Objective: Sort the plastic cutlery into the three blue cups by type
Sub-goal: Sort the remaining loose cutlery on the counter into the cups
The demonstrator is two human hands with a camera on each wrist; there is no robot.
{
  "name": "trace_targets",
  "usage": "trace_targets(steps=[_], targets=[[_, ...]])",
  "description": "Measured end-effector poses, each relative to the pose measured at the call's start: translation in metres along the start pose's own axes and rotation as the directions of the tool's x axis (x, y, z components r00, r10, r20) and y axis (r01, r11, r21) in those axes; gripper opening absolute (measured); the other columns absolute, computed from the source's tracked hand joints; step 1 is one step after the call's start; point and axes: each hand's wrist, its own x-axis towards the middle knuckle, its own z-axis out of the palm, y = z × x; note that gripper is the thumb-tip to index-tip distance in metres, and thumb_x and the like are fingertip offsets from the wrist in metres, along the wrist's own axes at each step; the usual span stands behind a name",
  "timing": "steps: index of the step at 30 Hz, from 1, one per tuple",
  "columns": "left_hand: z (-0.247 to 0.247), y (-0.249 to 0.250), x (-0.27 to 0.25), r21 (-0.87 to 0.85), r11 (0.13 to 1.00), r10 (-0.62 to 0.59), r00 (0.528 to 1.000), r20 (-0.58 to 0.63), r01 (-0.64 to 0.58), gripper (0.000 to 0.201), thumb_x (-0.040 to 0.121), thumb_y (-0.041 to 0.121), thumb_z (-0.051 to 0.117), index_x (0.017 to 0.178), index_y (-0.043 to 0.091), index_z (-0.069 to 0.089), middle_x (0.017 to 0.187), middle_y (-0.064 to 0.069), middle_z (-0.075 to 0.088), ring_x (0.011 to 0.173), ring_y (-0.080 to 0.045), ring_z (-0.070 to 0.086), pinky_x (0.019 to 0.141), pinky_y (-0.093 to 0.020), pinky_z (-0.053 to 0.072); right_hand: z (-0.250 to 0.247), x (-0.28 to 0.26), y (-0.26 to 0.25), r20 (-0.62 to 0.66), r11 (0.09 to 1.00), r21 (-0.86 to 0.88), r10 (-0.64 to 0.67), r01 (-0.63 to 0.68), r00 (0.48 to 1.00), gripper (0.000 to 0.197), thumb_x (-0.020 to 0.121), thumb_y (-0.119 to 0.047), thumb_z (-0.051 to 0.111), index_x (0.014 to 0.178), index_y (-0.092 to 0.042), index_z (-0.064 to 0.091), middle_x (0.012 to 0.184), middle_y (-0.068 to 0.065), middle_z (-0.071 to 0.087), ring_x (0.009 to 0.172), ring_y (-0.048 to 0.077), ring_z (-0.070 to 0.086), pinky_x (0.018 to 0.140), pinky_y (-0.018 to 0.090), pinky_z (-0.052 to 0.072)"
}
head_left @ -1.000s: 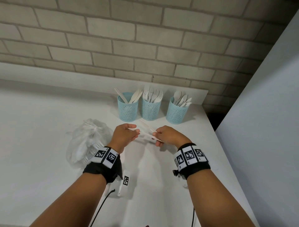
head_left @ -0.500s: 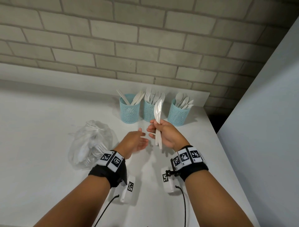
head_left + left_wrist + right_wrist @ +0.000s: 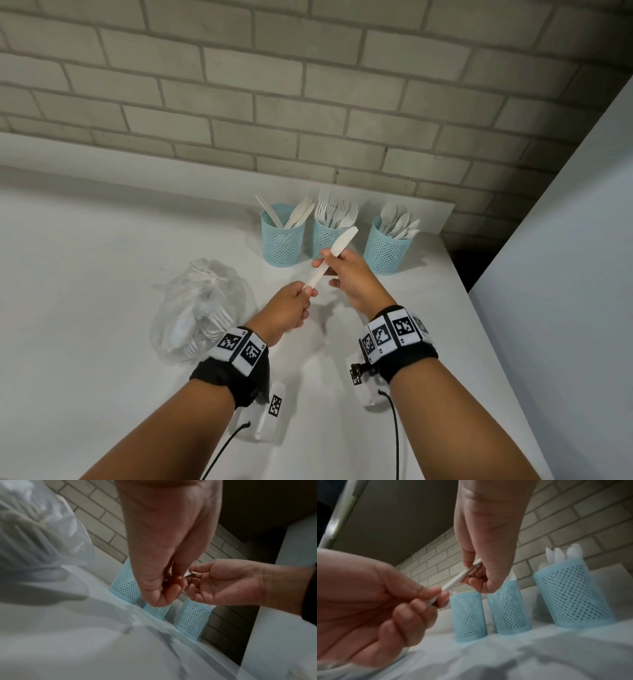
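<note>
Three blue mesh cups stand in a row by the brick wall: the left cup [image 3: 283, 240] holds knives, the middle cup [image 3: 323, 240] forks, the right cup [image 3: 387, 250] spoons. A white plastic knife [image 3: 344, 241] is held slanted in front of the middle cup, blade up and to the right. My left hand [image 3: 308, 291] pinches its handle end. My right hand [image 3: 327, 265] grips it mid-length. In the right wrist view the knife [image 3: 458, 580] spans between the left hand [image 3: 436, 595] and the right hand [image 3: 476, 568]. Whether it is one knife or a stack is unclear.
A clear plastic bag [image 3: 198, 308] with more white cutlery lies on the white table [image 3: 85, 274] left of my left hand. Two small white tagged devices [image 3: 274, 411] with black cables lie near my wrists. A grey panel [image 3: 565, 274] borders the table's right edge.
Half a second ago my right hand held the knife upright and my left hand was open beside it. Now the knife slants and my left hand pinches its handle end.
</note>
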Motion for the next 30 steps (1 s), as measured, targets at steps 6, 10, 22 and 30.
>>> trace_targets(steps=[6,10,22,30], targets=[[-0.026,0.012,0.001,0.425,0.9,0.241,0.919,-0.312,-0.092,0.025,0.096,0.027,0.046,0.108,0.008,0.057,0.089,-0.005,0.058,0.086,-0.021,0.054,0.078,-0.028,0.041,0.008,0.029,-0.049,-0.135,0.973,0.019,-0.224,0.228,0.965,0.007,0.094,-0.008,0.054,0.099,-0.011,0.049,0.084,0.002,0.064,0.07,0.007,0.061,0.055,0.017,0.049],[-0.049,0.018,-0.003,0.627,0.778,0.317,0.828,-0.462,0.052,0.036,0.091,0.03,0.055,0.123,0.014,0.054,0.121,-0.01,0.058,0.116,-0.028,0.049,0.098,-0.038,0.041,0.023,0.058,-0.075,-0.308,0.929,-0.046,-0.364,0.368,0.879,0.006,0.093,-0.013,0.056,0.096,-0.009,0.053,0.088,0.008,0.064,0.078,0.016,0.062,0.064,0.023,0.055],[-0.104,0.005,-0.019,0.547,0.691,0.049,0.723,-0.689,0.474,0.108,0.063,0.053,0.079,0.141,0.009,0.018,0.137,-0.012,0.029,0.127,-0.032,0.032,0.101,-0.047,0.032,0.063,0.101,-0.051,-0.252,0.871,-0.395,-0.408,0.292,0.878,0.024,0.088,-0.013,0.063,0.107,-0.001,0.055,0.098,0.012,0.063,0.084,0.02,0.055,0.076,0.029,0.046],[-0.112,-0.009,-0.024,0.461,0.731,0.002,0.675,-0.738,0.502,0.096,0.066,0.053,0.077,0.132,0.003,0.028,0.133,-0.015,0.034,0.122,-0.032,0.04,0.098,-0.039,0.038,0.071,0.097,-0.041,-0.155,0.788,-0.539,-0.441,0.299,0.884,0.038,0.087,-0.001,0.055,0.124,-0.008,0.047,0.125,0.014,0.051,0.114,0.026,0.05,0.095,0.032,0.039]])
